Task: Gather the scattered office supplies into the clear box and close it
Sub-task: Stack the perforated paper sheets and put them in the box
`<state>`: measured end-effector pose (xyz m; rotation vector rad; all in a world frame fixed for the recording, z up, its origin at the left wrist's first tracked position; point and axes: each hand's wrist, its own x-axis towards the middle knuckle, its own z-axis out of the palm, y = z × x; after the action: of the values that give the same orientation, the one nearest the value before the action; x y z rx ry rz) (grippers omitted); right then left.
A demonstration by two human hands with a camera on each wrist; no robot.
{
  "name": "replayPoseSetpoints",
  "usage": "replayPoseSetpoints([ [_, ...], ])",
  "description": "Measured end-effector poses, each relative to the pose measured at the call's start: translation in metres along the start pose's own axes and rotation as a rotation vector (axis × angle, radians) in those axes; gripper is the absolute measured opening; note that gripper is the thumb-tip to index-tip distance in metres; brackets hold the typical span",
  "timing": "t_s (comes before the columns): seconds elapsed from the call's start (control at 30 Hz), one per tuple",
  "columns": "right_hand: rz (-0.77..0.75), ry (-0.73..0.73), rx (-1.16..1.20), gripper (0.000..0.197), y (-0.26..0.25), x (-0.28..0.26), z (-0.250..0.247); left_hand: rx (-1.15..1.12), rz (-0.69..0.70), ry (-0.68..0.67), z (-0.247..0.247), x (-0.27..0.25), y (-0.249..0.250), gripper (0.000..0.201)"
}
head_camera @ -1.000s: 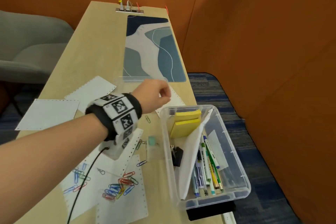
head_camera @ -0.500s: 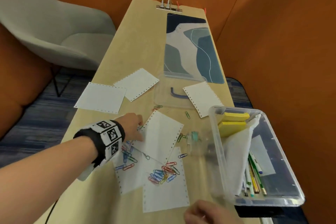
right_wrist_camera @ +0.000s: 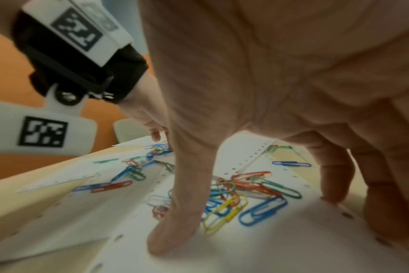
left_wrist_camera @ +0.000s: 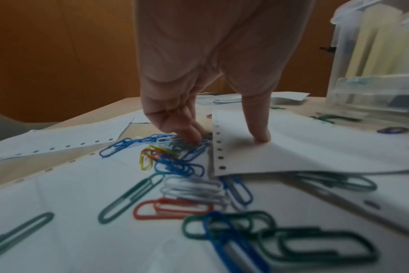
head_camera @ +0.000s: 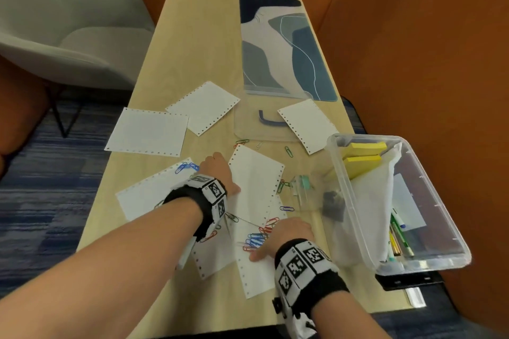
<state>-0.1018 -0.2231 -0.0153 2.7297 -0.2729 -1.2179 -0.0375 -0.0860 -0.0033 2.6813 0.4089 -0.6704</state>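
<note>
Coloured paper clips (head_camera: 256,239) lie piled on overlapping white punched sheets (head_camera: 256,181) at the desk's near end. My right hand (head_camera: 281,234) arches over that pile, thumb (right_wrist_camera: 171,240) and fingertips (right_wrist_camera: 334,194) pressing the paper on either side. My left hand (head_camera: 220,173) is a little farther back. Its fingers (left_wrist_camera: 192,136) touch a cluster of blue clips (head_camera: 186,167), and its thumb presses a sheet edge. Neither hand holds anything. The clear box (head_camera: 366,137) stands open at the right, holding yellow sticky notes (head_camera: 363,157), pens (head_camera: 396,239) and paper.
The clear lid (head_camera: 264,121) with a blue handle lies flat behind the sheets. More white sheets (head_camera: 148,132) lie at the left. A small clear case (head_camera: 301,187) sits beside the box. A patterned mat (head_camera: 281,44) covers the far desk, and a grey chair (head_camera: 68,27) stands at the left.
My left hand has left the box area and come down on the clips at the left. My right hand has come into view and settled over the clip pile.
</note>
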Motion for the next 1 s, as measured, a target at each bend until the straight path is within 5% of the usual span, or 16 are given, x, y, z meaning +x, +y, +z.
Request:
replayPoseSetpoints([
  [0.17, 0.112, -0.014, 0.199, 0.105, 0.001, 0.002, -0.005, -0.065, 0.014, -0.05, 0.002, 0.001, 0.0, 0.058],
  [0.33, 0.107, -0.019, 0.343, 0.075, 0.014, 0.001, -0.006, -0.35, 0.077, 0.002, -0.006, -0.001, -0.008, 0.02],
  [0.6, 0.134, 0.139, 0.442, 0.094, 0.006, -0.015, 0.014, -0.835, 0.139, -0.008, -0.065, -0.007, -0.045, 0.036],
  [0.8, 0.1, 0.183, 0.5, 0.105, -0.005, -0.016, 0.007, -0.723, -0.013, 0.085, -0.1, -0.008, -0.094, 0.009],
  [1.0, 0.114, 0.188, 0.463, 0.099, -0.008, -0.009, 0.001, -0.493, -0.141, 0.055, -0.089, -0.013, -0.133, 0.014],
])
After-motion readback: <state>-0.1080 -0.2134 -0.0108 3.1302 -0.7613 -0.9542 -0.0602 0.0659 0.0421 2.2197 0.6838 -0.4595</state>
